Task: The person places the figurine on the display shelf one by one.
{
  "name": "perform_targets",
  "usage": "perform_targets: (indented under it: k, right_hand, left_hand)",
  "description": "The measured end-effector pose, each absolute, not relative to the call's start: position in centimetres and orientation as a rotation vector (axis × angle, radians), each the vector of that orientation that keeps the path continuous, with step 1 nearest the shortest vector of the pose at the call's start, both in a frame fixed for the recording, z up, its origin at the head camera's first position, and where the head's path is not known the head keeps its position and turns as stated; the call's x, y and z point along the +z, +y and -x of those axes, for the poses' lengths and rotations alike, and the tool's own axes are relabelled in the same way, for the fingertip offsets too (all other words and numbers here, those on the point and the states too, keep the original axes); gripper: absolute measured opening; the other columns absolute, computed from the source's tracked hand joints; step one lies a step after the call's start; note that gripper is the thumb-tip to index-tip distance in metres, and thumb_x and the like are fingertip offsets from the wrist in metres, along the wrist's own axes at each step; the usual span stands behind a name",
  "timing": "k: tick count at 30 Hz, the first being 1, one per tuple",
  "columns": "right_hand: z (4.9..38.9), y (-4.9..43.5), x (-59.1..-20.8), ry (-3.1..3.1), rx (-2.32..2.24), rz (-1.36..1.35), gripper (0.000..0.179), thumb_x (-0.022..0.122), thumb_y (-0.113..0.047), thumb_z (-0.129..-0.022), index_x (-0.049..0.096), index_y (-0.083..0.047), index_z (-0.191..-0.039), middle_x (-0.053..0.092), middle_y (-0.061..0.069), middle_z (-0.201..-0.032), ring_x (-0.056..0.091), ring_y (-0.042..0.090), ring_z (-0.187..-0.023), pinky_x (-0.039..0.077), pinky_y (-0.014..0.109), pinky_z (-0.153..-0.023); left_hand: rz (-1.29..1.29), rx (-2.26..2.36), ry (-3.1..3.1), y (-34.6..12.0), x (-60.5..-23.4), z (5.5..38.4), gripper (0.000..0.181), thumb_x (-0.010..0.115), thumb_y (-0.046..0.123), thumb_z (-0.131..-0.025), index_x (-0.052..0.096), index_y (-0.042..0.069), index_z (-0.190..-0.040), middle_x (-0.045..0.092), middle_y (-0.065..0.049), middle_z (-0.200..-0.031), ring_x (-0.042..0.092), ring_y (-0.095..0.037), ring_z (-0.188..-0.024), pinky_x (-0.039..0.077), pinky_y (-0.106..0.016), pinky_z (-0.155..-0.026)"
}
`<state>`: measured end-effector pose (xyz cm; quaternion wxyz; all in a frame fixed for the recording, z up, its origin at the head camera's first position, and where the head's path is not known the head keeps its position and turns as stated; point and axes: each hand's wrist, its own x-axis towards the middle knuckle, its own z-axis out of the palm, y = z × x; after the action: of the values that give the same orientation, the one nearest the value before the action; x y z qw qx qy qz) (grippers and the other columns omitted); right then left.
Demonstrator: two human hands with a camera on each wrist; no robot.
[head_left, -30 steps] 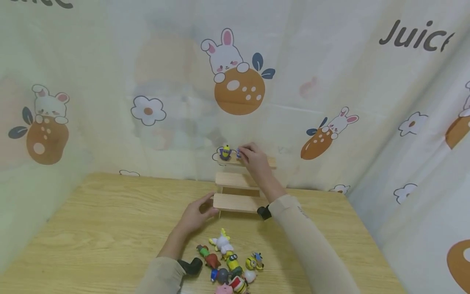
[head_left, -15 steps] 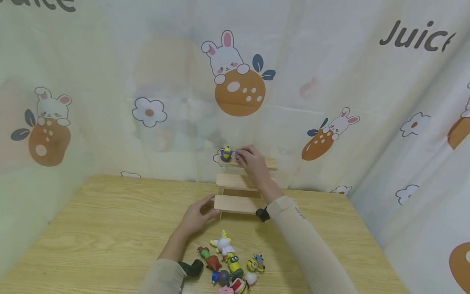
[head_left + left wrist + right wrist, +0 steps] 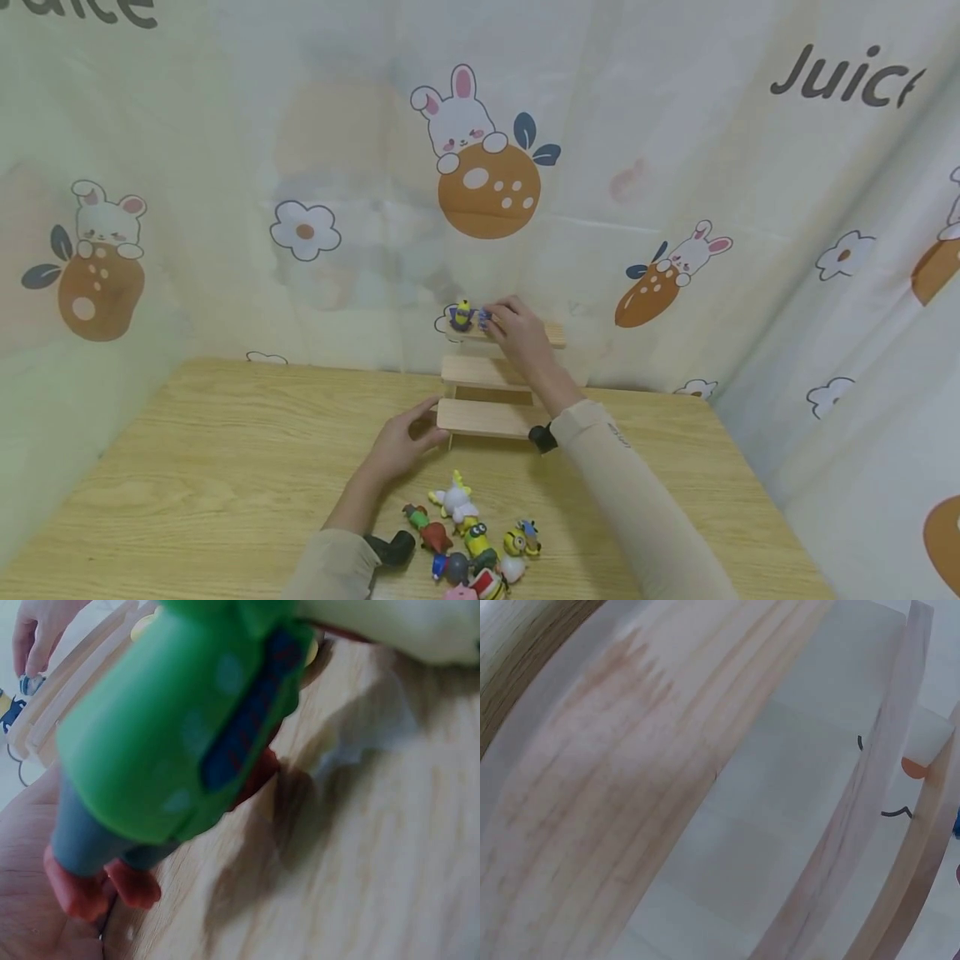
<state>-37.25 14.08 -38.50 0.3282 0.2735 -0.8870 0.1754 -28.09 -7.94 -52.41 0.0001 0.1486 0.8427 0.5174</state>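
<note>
A three-tier wooden stand (image 3: 487,417) stands near the back of the table. My left hand (image 3: 399,443) grips the left end of its lowest tier between thumb and fingers. Up at the top tier, my right hand (image 3: 525,340) pinches a small blue-and-white figurine (image 3: 483,319), partly hidden by the fingers. Just left of it stands a yellow figurine with purple sides (image 3: 461,316). The left wrist view has a green-bodied figurine (image 3: 165,735) close to the lens. Only the stand's tiers (image 3: 630,787) fill most of the right wrist view; the right hand is out of sight there.
Several loose figurines lie in a pile in front of the stand, among them a white-and-yellow one (image 3: 456,502), a red-and-green one (image 3: 433,535) and a one-eyed yellow one (image 3: 517,540). A printed curtain (image 3: 360,150) hangs behind the table (image 3: 225,467).
My right hand has shifted the blue-and-white figurine slightly left along the top tier, toward the yellow figurine. The left hand keeps its grip on the stand.
</note>
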Motion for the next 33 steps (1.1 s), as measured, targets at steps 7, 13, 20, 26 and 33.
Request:
perform_targets:
  k: [7,13,20,26,33]
  right_hand:
    - [36.1,15.3,-38.6,-2.299,0.453,-0.671,0.027,0.070,-0.016,-0.087,0.068,-0.007,-0.113,0.062,0.008,-0.103,0.062,0.020,-0.088,0.055,0.030,-0.074]
    - [32.7,16.7,-38.8,-2.231,0.588,-0.658,0.028,0.072,-0.013,-0.085,0.068,-0.006,-0.112,0.063,0.009,-0.104,0.063,0.023,-0.091,0.055,0.035,-0.076]
    - [27.2,17.4,-39.9,-2.231,0.735,-0.613,0.023,0.070,-0.012,-0.086,0.070,-0.007,-0.109,0.065,0.008,-0.100,0.061,0.023,-0.087,0.054,0.037,-0.072]
    - [24.2,18.0,-41.3,-2.242,0.880,-0.519,0.020,0.070,-0.010,-0.086,0.071,-0.007,-0.106,0.066,0.004,-0.098,0.062,0.020,-0.086,0.056,0.039,-0.072]
    - [22.9,18.6,-42.4,-2.251,0.915,-0.470,0.016,0.068,-0.010,-0.087,0.072,-0.008,-0.103,0.068,0.002,-0.096,0.064,0.020,-0.088,0.055,0.030,-0.075]
  left_hand:
    - [-0.460,1.625,2.643,-7.7,-52.3,27.8,0.070,0.068,0.048,-0.083,0.044,0.023,-0.143,0.064,-0.005,-0.124,0.052,-0.029,-0.125,0.036,-0.051,-0.108]
    - [-0.460,1.610,2.650,-7.6,-52.2,27.7,0.069,0.067,0.048,-0.083,0.043,0.024,-0.143,0.064,-0.005,-0.124,0.052,-0.029,-0.124,0.036,-0.052,-0.108]
    - [-0.408,1.588,2.664,-7.9,-51.8,27.7,0.068,0.068,0.047,-0.083,0.043,0.029,-0.143,0.063,-0.002,-0.124,0.052,-0.026,-0.123,0.035,-0.051,-0.109]
    - [-0.410,1.600,2.662,-7.9,-51.5,27.6,0.067,0.068,0.045,-0.083,0.043,0.027,-0.143,0.063,-0.003,-0.125,0.052,-0.028,-0.124,0.035,-0.052,-0.109]
    - [-0.428,1.617,2.652,-7.7,-51.7,27.6,0.068,0.068,0.046,-0.083,0.043,0.026,-0.143,0.064,-0.003,-0.124,0.052,-0.027,-0.125,0.033,-0.052,-0.110]
